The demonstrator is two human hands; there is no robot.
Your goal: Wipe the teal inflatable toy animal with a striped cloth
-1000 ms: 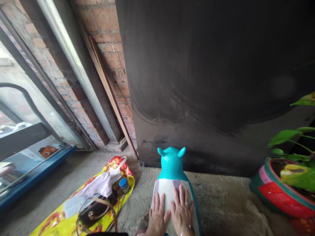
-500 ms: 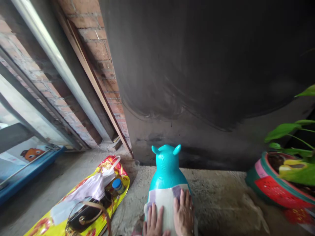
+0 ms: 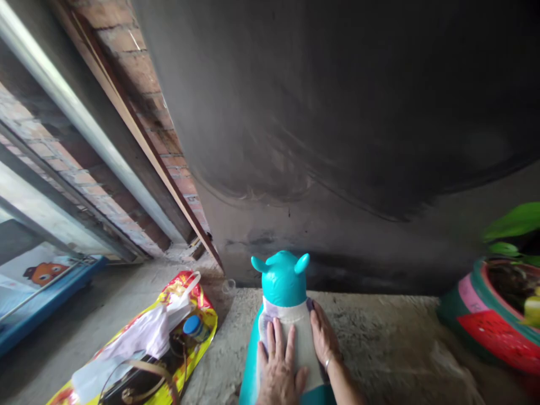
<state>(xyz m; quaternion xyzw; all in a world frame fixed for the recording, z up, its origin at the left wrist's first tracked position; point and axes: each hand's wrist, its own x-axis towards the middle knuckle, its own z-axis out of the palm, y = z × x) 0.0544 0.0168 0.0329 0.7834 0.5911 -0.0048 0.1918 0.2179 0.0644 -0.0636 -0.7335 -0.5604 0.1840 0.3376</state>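
Note:
A turquoise rubber animal toy [image 3: 284,281] with two ears stands on the floor, its head towards the dark wall. Over its back lies a white cloth [image 3: 297,320] with purple patches, reaching up to the neck. My left hand [image 3: 276,365] rests flat on the cloth with its fingers spread. At the cloth's right edge, my right hand [image 3: 325,340] lies along the toy's side, fingers stretched out and a ring-like band at the wrist. The toy's lower body is partly hidden by my hands and the frame edge.
To the left, a yellow and red sheet [image 3: 206,332] carries a blue-lidded jar [image 3: 193,326], white bags [image 3: 154,332] and a dark handbag [image 3: 139,382]. A blue-edged trolley [image 3: 63,301] stands farther left. On the right is a potted plant [image 3: 468,320]; a black wall panel [image 3: 337,140] rises ahead.
The cloth now reaches farther up, close to the toy's neck. My left hand has moved forward on it, and my right hand has shifted from its top to its right edge.

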